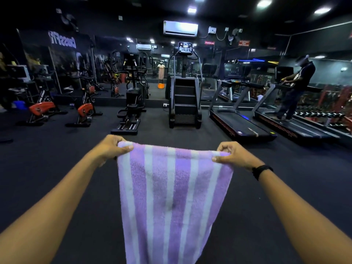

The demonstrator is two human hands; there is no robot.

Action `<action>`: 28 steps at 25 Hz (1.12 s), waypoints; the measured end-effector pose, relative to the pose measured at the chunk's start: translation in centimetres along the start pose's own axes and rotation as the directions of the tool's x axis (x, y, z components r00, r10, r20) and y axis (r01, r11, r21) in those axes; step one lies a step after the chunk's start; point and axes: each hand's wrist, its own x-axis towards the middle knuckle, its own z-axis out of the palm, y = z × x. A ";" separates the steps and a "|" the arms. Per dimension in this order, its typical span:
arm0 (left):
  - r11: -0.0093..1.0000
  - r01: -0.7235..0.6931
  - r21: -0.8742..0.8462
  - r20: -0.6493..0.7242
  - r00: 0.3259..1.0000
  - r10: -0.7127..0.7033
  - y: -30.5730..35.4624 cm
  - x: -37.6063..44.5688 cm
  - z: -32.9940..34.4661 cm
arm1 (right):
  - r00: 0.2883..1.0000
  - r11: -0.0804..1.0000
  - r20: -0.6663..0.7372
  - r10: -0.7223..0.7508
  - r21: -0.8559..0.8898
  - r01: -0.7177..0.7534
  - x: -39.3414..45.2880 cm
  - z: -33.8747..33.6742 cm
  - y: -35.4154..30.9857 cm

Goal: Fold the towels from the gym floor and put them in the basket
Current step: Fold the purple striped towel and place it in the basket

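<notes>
Striped towel held up by two top corners, fold not yet made

A purple-and-white striped towel is held out in front at arm's length, hanging down past the bottom of the frame. The left hand pinches the top left corner, thumb over the edge; the right hand pinches the top right corner the same way. Both grips are tight on cloth, nothing else held. The top edge is stretched nearly straight between the hands.

Handling, judged: terry cloth, soft and limp, light, no stiffness, not fragile, not slippery. It drapes and will sag wherever it is let go, so corners are the right place to hold; the next hold is likely at the corners brought together or at the midpoint of the top edge. The lower edge is out of view.

No basket can be told in this view; a small orange item far back is too small to identify. The floor is dark matting. The room is a dim gym: spin bikes to the left, a stair climber centre, treadmills to the right with a person on one, mirrors and an air conditioner on the back wall
</notes>
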 end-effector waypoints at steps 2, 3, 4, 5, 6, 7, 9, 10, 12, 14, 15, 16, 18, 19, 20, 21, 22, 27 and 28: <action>0.961 -0.130 -0.244 -0.125 0.987 0.101 3.8 0.4 -1.3 | 0.990 0.985 -0.123 -0.063 0.154 0.082 1.3 -2.4 -2.4; 0.880 -0.214 -0.424 -0.136 0.976 0.172 5.7 0.6 -1.8 | 0.984 0.941 -0.165 -0.061 0.319 0.112 1.8 -3.6 -3.9; 0.828 -0.228 -0.513 -0.068 0.972 0.226 6.6 0.2 -1.5 | 0.992 0.892 -0.109 -0.059 0.441 0.101 1.6 -3.8 -4.7; 0.853 -0.179 -0.490 0.033 0.974 0.223 6.3 -0.8 -0.4 | 0.999 0.873 -0.026 -0.021 0.487 0.031 1.0 -2.9 -4.8; 0.899 -0.112 -0.424 0.139 0.972 0.187 4.9 -2.3 1.1 | 0.995 0.871 0.087 0.038 0.485 -0.076 0.2 -1.4 -3.6; 0.939 -0.024 -0.342 0.244 0.963 0.114 2.9 -3.6 2.8 | 0.979 0.851 0.173 0.107 0.493 -0.180 -0.8 0.3 -2.7; 0.945 0.139 -0.297 0.317 0.948 -0.040 0.0 -4.8 4.7 | 0.939 0.791 0.276 0.205 0.518 -0.325 -1.4 2.0 -0.3; 0.928 0.179 -0.327 0.288 0.954 -0.082 -0.8 -4.6 5.0 | 0.943 0.775 0.254 0.216 0.542 -0.324 -1.0 1.5 0.5; 0.859 0.258 -0.442 0.226 0.959 -0.172 -1.5 -3.5 4.8 | 0.940 0.695 0.219 0.260 0.634 -0.340 -0.4 0.1 1.3; 0.802 0.369 -0.470 0.227 0.928 -0.294 -1.8 -2.8 5.3 | 0.899 0.725 0.319 0.300 0.537 -0.432 -0.9 0.3 1.9; 0.782 0.394 -0.484 0.218 0.919 -0.328 -2.3 -2.8 5.8 | 0.873 0.754 0.370 0.317 0.461 -0.469 -1.4 1.0 2.5; 0.754 0.387 -0.531 0.209 0.922 -0.327 -2.8 -2.8 5.9 | 0.874 0.762 0.373 0.311 0.452 -0.464 -1.8 1.5 3.0; 0.713 0.333 -0.617 0.259 0.941 -0.216 -2.8 -3.0 5.3 | 0.920 0.735 0.285 0.270 0.556 -0.388 -1.7 1.5 3.4; 0.761 0.294 -0.578 0.308 0.942 -0.130 -2.6 -3.3 4.9 | 0.938 0.716 0.252 0.239 0.606 -0.346 -1.6 1.2 3.1; 0.828 0.259 -0.496 0.342 0.936 -0.088 -2.6 -3.5 4.8 | 0.942 0.716 0.247 0.225 0.614 -0.332 -1.2 1.0 3.0; 0.877 0.229 -0.423 0.314 0.945 -0.095 -2.6 -3.8 5.0 | 0.944 0.736 0.241 0.223 0.594 -0.325 -1.2 0.9 2.7; 0.886 0.205 -0.417 0.226 0.967 -0.117 -2.9 -3.7 5.3 | 0.945 0.754 0.219 0.244 0.571 -0.326 -1.1 1.0 2.7; 0.796 0.127 -0.591 -0.137 0.958 -0.254 -2.8 -2.2 6.1 | 0.949 0.638 -0.014 0.316 0.743 -0.201 -0.8 1.3 2.3; 0.789 0.141 -0.598 -0.176 0.937 -0.301 -2.5 -1.6 5.9 | 0.940 0.619 -0.038 0.338 0.761 -0.192 -0.6 1.6 2.0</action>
